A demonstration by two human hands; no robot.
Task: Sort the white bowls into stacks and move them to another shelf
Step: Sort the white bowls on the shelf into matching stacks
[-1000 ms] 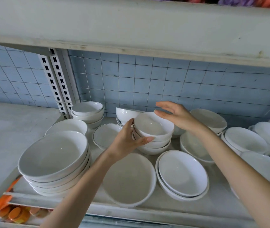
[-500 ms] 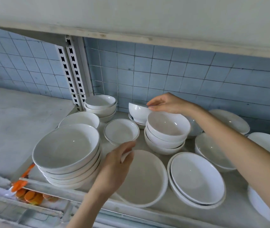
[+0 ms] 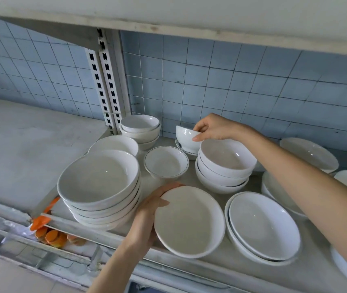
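Head view: near the lower middle of the frame, the left hand (image 3: 147,212) grips the left rim of a wide shallow bowl (image 3: 189,220), which juts past the front edge of the shelf (image 3: 109,235). Held by one side only, it could tip and drop off that edge. Higher, at centre, the right hand (image 3: 214,127) pinches the rim of a small bowl (image 3: 186,137) – tilted, against the tiled wall. A fingertip pinch on smooth china may slip – the bowl would strike the stack of deep bowls (image 3: 225,163) just beside it.
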